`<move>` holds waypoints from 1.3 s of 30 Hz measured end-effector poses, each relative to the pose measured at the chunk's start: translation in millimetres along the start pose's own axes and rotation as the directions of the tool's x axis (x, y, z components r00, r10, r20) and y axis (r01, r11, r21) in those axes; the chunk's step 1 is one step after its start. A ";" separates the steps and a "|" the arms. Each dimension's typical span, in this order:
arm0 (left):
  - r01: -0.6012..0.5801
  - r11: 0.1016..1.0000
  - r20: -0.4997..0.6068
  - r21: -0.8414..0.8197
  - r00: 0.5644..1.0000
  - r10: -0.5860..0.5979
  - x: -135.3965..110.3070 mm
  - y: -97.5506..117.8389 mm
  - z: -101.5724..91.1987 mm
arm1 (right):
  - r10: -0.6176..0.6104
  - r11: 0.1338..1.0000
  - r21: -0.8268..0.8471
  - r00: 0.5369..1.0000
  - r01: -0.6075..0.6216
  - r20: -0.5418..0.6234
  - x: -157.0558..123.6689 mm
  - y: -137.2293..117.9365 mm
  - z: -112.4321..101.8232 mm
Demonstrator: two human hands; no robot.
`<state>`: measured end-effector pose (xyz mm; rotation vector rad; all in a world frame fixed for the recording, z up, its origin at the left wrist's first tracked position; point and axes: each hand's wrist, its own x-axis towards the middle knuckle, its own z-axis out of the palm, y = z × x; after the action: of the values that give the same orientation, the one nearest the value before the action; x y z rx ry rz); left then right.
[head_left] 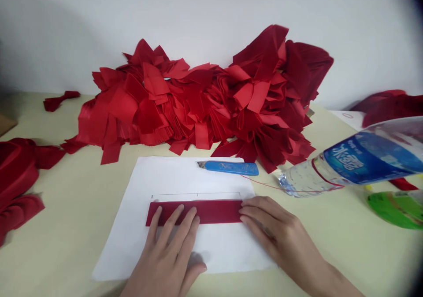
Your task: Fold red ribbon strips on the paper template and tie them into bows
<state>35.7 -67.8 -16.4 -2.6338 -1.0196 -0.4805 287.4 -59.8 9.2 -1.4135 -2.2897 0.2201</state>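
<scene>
A dark red fabric strip (214, 211) lies flat across a white paper sheet (172, 173), just below a thin drawn line. My left hand (168, 253) rests open on the strip's left half, fingers stretched flat over it. My right hand (271, 231) presses its fingertips on the strip's right end, fingers extended and close together. A blue utility knife (231, 168) lies on the paper's far edge, beyond both hands.
A big heap of red fabric pieces (205, 103) fills the back of the table against the wall. More red cloth (16, 173) lies at the left and far right (386, 105). A clear water bottle with a blue label (357, 160) lies on its side at right, beside a green-labelled object (396, 206).
</scene>
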 end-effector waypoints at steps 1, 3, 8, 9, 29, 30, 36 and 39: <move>0.000 1.000 0.002 0.000 1.000 0.000 0.0 -0.2 -0.4 | -0.005 1.000 -0.005 1.000 0.005 -0.007 -0.8 0.4 0.4; 0.005 1.000 0.005 -0.005 1.000 -0.005 -0.3 -0.5 -0.8 | -0.004 1.000 -0.005 1.000 0.004 -0.016 -1.1 1.5 -0.1; 0.039 0.998 -0.010 -0.044 0.999 -0.039 -1.9 -0.3 1.2 | 0.017 0.999 0.029 0.999 -0.015 -0.039 -1.8 6.1 -0.7; 0.047 0.998 -0.015 -0.050 0.999 -0.048 -2.2 -0.1 1.9 | 0.016 0.999 0.039 0.999 -0.015 -0.033 -2.8 7.3 -0.6; 0.083 0.994 -0.044 -0.074 0.995 -0.087 -1.8 5.4 4.8 | -0.239 0.967 0.101 0.969 0.233 0.055 30.9 -24.9 2.3; 0.090 0.992 -0.044 -0.085 0.995 -0.094 -1.5 5.1 4.5 | -0.270 0.960 0.106 0.958 0.260 0.096 35.3 -28.9 6.9; 0.253 0.878 0.196 -0.405 0.963 -0.187 19.4 -15.6 -8.5 | -0.357 0.931 -0.002 0.913 0.364 0.195 43.9 -33.7 26.5; 0.427 0.724 0.363 -0.541 0.896 -0.256 40.3 -32.1 -15.4 | -0.359 0.930 -0.003 0.912 0.367 0.200 42.9 -32.4 26.6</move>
<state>38.5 -26.5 17.9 -3.1381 -1.7165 -0.6398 233.0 -34.7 9.1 -0.9898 -2.6818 0.2044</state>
